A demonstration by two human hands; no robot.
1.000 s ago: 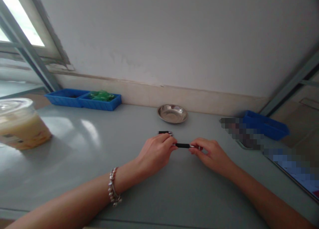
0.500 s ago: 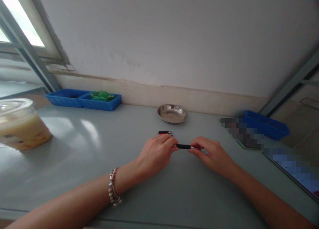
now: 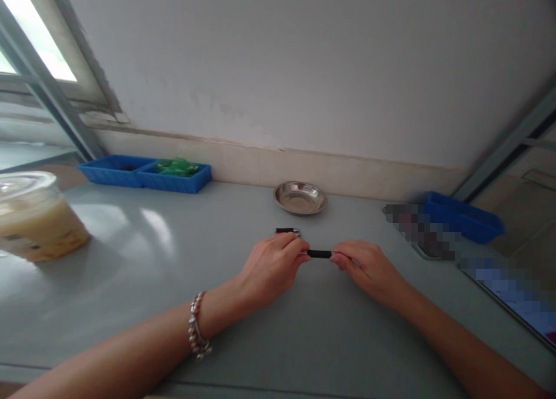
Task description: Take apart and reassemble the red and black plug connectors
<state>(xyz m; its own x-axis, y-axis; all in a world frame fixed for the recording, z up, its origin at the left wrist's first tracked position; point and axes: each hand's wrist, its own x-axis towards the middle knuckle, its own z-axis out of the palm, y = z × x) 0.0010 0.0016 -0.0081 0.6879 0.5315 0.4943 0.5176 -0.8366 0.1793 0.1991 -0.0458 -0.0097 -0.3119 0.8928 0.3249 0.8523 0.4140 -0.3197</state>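
A pen (image 3: 319,254) with a black grip lies level between my two hands, above the middle of the table. My left hand (image 3: 275,266) is closed on its left end, which the fingers hide. At the other end, my right hand (image 3: 367,266) pinches the tip between thumb and fingers. Just beyond my left hand, small pen parts (image 3: 285,230), black with a bit of red and a shiny end, lie on the table, partly covered by the hand.
Behind the hands stands a round metal dish (image 3: 300,198). Blue trays (image 3: 174,183) with green plastic inside sit back left, near a lidded drink cup (image 3: 41,225). At right are a blue bin (image 3: 464,216), a phone (image 3: 428,245) and a blurred screen device (image 3: 512,297).
My right hand's fingers have closed in more tightly around the pen's right end and turned slightly. The left hand and the pen have barely moved.
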